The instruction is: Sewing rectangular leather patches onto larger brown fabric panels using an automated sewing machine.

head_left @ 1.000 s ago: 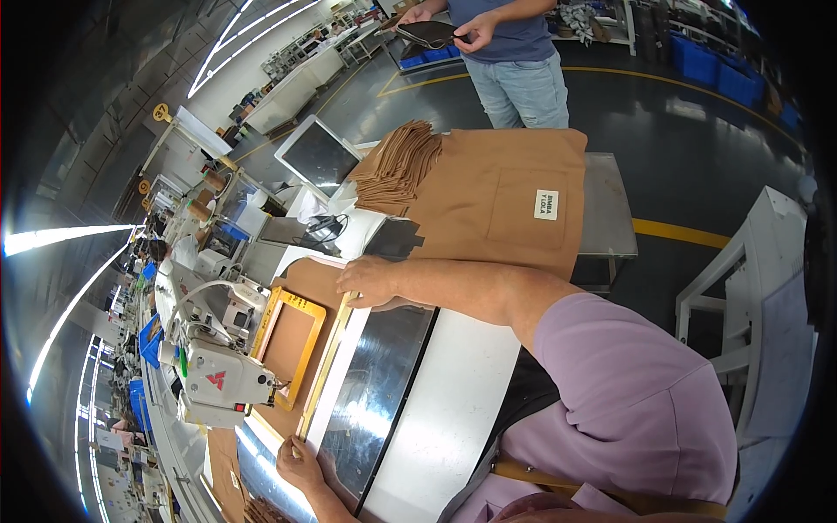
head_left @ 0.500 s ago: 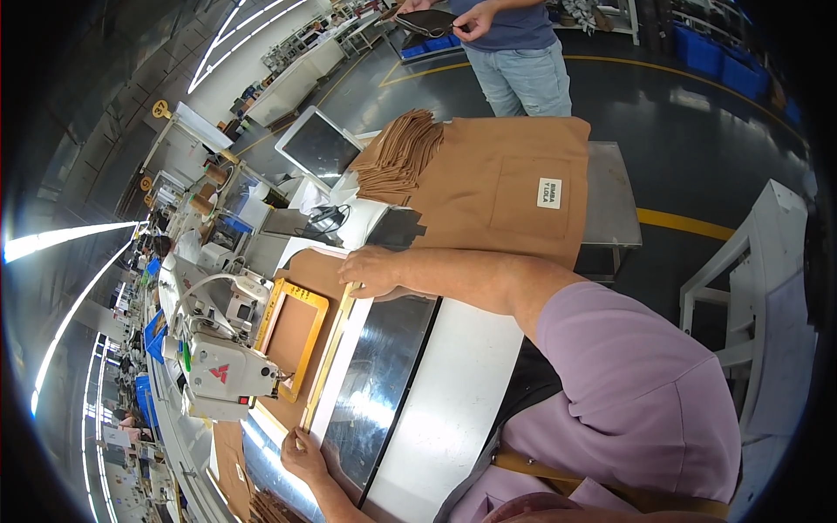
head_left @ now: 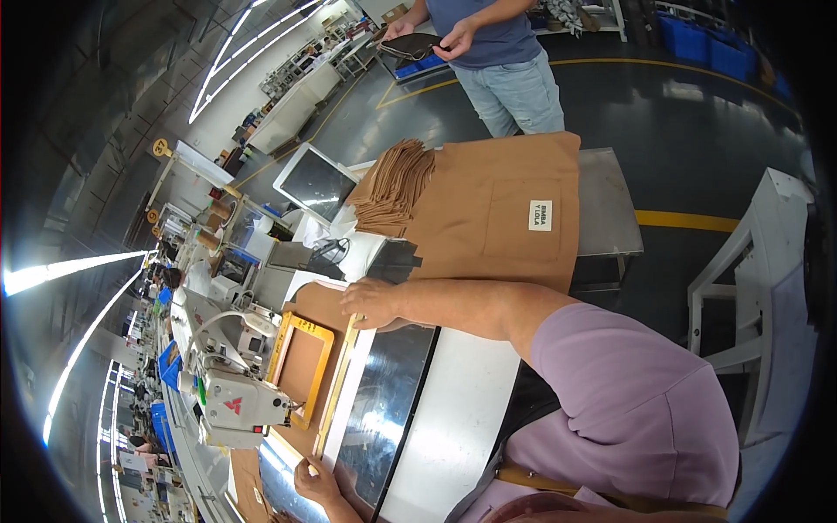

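Observation:
A brown fabric panel [head_left: 303, 359] lies beneath a yellow rectangular frame [head_left: 320, 376] beside the white sewing machine head [head_left: 234, 404]. Along the panel's near edge runs a narrow yellowish strip [head_left: 338, 392]. My right hand [head_left: 370, 305] reaches across from the sleeve, its fingers closed on the strip's upper end. At the lower end, my left hand [head_left: 318, 482] pinches the strip between thumb and fingers. Beneath both hands is a shiny metal plate [head_left: 381, 375] with a pale border.
Beyond my right arm, a large brown piece [head_left: 471, 209] with a pale label and a stack of folded brown pieces [head_left: 397, 187] lie on a table. A screen [head_left: 316, 185] stands behind. Across the table, another person holds a dark pouch [head_left: 410, 46]. More brown pieces [head_left: 247, 479] lie lower left.
The whole view has shifted, so the table and machine sit lower in the picture. Both my hands keep their places on the strip. The other person still holds the pouch.

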`<act>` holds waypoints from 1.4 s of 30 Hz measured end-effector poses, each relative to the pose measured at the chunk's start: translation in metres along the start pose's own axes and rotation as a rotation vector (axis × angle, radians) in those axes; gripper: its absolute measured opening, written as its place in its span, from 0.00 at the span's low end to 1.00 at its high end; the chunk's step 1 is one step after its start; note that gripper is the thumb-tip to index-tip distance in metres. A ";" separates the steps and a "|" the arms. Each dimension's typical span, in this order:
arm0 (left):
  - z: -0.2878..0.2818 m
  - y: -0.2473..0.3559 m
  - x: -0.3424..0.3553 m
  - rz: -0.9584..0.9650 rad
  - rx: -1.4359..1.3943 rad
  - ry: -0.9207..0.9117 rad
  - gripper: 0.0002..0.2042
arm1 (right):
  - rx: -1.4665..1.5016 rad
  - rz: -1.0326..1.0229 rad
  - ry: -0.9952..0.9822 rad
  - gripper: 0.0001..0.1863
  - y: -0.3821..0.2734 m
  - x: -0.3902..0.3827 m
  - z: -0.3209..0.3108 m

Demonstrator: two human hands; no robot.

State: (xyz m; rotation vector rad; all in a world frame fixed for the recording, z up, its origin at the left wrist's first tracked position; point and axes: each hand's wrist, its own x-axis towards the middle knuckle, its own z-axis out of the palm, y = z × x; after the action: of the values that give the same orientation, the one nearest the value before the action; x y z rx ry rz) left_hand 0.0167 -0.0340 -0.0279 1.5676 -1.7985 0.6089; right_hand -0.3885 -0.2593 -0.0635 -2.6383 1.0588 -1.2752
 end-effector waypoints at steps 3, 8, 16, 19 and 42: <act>-0.002 -0.014 -0.006 0.032 0.148 -0.041 0.11 | 0.002 0.001 0.021 0.20 0.001 0.002 0.004; 0.008 -0.021 -0.011 0.019 0.194 0.031 0.18 | 0.028 -0.005 0.003 0.20 0.004 0.005 0.010; -0.003 0.000 -0.006 -0.182 0.169 -0.089 0.12 | 0.046 0.008 0.008 0.20 0.007 0.001 0.011; -0.010 0.010 -0.002 -0.188 0.130 -0.083 0.16 | 0.044 0.011 -0.004 0.20 0.006 0.003 0.011; -0.001 -0.002 -0.003 -0.077 0.015 -0.016 0.12 | -0.062 0.075 -0.109 0.28 -0.007 0.006 -0.007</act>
State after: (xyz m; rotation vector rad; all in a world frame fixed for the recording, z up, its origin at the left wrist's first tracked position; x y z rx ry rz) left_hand 0.0192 -0.0319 -0.0298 1.6490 -1.7401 0.5761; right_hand -0.3868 -0.2562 -0.0529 -2.6504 1.1862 -1.0886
